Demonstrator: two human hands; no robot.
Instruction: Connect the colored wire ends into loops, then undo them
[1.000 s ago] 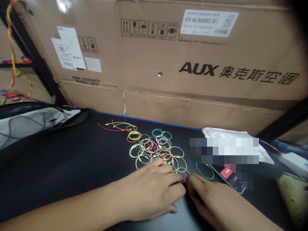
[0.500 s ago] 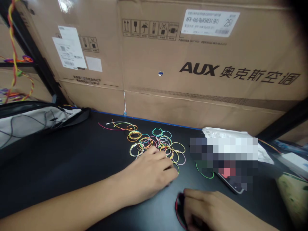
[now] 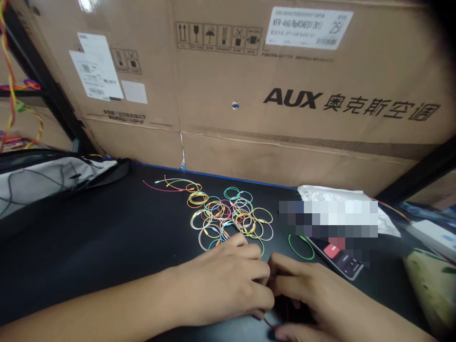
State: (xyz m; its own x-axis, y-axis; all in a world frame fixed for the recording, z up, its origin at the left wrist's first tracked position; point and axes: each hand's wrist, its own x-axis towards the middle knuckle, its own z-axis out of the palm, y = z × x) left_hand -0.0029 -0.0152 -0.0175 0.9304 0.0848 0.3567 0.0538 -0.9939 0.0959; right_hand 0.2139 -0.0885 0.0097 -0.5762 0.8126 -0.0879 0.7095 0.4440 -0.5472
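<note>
A heap of several thin coloured wire loops (image 3: 228, 216) lies on the black tabletop (image 3: 117, 247). My left hand (image 3: 228, 282) rests palm down just in front of the heap, fingers curled and pressed together over something I cannot make out. My right hand (image 3: 313, 297) meets it fingertip to fingertip, and a red loop (image 3: 276, 323) shows beneath its fingers, which close around it. A single green loop (image 3: 301, 247) lies apart, right of the heap. A few straight coloured strands (image 3: 167, 185) lie at the heap's far left.
Large AUX cardboard boxes (image 3: 285, 104) wall off the back. A grey and black bag (image 3: 46, 178) lies at the left. A phone (image 3: 338, 259) and white plastic packaging (image 3: 331, 194) sit at the right. Twisted coloured cords (image 3: 14, 95) hang at the far left.
My left hand drew back from the heap toward me. My right hand, which had pulled back with the red loop, came forward again and now touches the left hand's fingertips.
</note>
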